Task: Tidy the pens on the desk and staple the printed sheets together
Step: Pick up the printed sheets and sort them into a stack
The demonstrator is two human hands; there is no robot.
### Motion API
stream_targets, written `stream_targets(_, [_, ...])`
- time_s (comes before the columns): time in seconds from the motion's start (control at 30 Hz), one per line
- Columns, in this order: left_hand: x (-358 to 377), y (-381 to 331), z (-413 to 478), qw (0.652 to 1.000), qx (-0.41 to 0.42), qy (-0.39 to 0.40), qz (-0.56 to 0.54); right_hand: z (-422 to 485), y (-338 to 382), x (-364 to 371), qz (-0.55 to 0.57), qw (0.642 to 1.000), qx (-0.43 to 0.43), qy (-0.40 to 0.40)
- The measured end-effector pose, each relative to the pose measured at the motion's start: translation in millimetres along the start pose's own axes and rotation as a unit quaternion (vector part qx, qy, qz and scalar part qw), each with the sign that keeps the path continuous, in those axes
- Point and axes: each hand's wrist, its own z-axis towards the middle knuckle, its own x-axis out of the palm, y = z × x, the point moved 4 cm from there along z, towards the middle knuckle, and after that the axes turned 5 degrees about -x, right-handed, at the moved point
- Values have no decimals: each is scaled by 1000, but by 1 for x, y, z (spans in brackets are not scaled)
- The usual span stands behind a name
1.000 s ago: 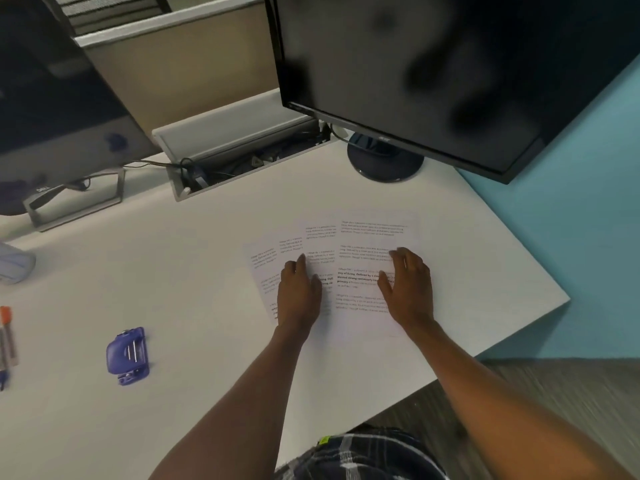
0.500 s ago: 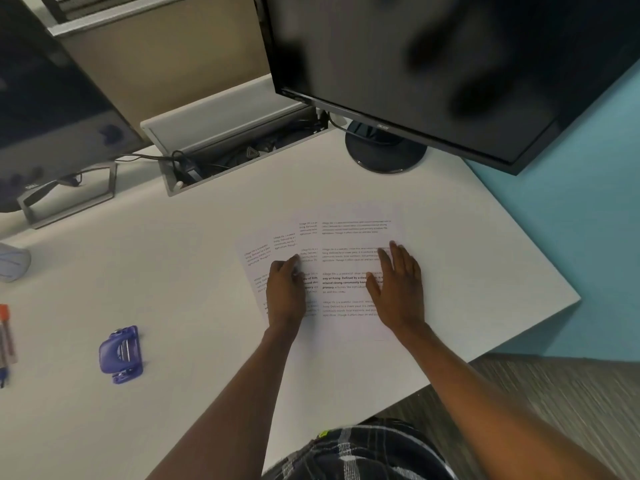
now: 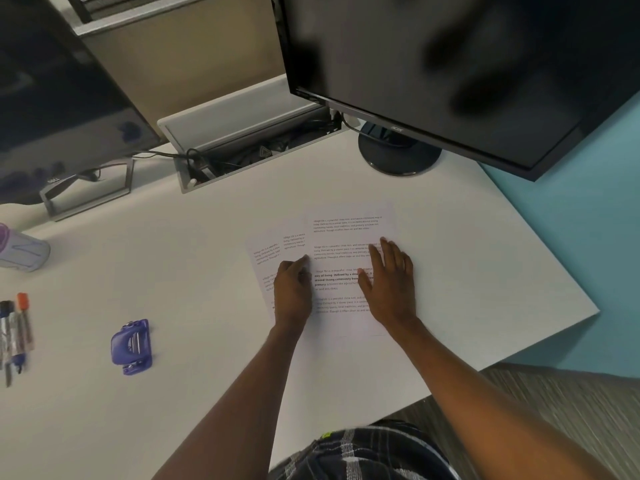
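Observation:
Three printed sheets point(image 3: 346, 233) lie fanned and overlapping on the white desk point(image 3: 194, 271). My left hand point(image 3: 293, 292) rests on the left sheets with fingers curled and the thumb touching the top sheet's left edge. My right hand point(image 3: 389, 282) lies flat, fingers spread, on the top sheet. A purple stapler point(image 3: 132, 346) sits on the desk well to the left of the sheets. Several pens point(image 3: 15, 332), one with an orange cap, lie side by side at the far left edge.
A black monitor point(image 3: 450, 64) on a round base point(image 3: 398, 155) stands behind the sheets. A second monitor point(image 3: 59, 98) is at the back left. An open cable tray point(image 3: 249, 147) sits between them. A pale cup point(image 3: 22, 249) lies at left. The desk edge runs close on the right.
My left hand has curled its fingers and slid the left sheets rightward under the top sheet, narrowing the fan. My right hand stays flat on the top sheet.

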Motion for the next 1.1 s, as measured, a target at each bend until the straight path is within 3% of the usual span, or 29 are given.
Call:
stream_targets(0.27, [-2, -2, 0, 1000, -15, 1, -2, 0, 9, -1, 21, 1000, 8, -16])
stream_targets(0.43, [-4, -5, 1, 999, -47, -3, -9, -8, 0, -10, 33, 996, 74, -36])
stream_targets(0.53, [-3, -6, 0, 998, -57, -15, -14, -16, 0, -7, 25, 997, 72, -20])
stream_targets(0.77, [12, -5, 9, 989, -134, 0, -65, -22, 4, 1, -6, 998, 57, 16])
stream_targets(1.1, [13, -21, 20, 946, -274, -7, -175, -21, 4, 3, -18, 998, 58, 24])
